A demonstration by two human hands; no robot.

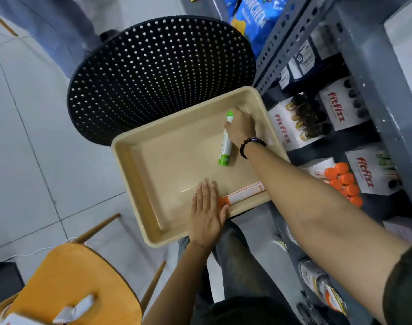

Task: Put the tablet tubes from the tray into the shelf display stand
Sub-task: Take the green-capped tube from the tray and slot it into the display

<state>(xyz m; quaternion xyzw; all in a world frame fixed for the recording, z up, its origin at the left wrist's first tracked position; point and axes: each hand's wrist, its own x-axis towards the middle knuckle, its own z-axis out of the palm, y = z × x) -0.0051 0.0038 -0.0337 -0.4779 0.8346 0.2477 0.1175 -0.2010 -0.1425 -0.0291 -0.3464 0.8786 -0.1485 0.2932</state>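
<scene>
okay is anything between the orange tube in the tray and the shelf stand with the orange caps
Yes: the right forearm crosses over the orange tube, and the tray's right wall lies between it and the orange-capped stand. Left hand rests beside the tube.

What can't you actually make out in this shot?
- Right hand: fingers blurred, so its grip on the green tube is unclear.
- Orange tube: one end hidden under the right forearm.
- Tube labels: too small to read.
- Lower shelf items: cut off by the frame's edge.

Two bare arms, left hand with nothing on it, right hand with a dark round-bead bracelet at the wrist, short dark green sleeve up top, faded grey jeans on the legs
</scene>
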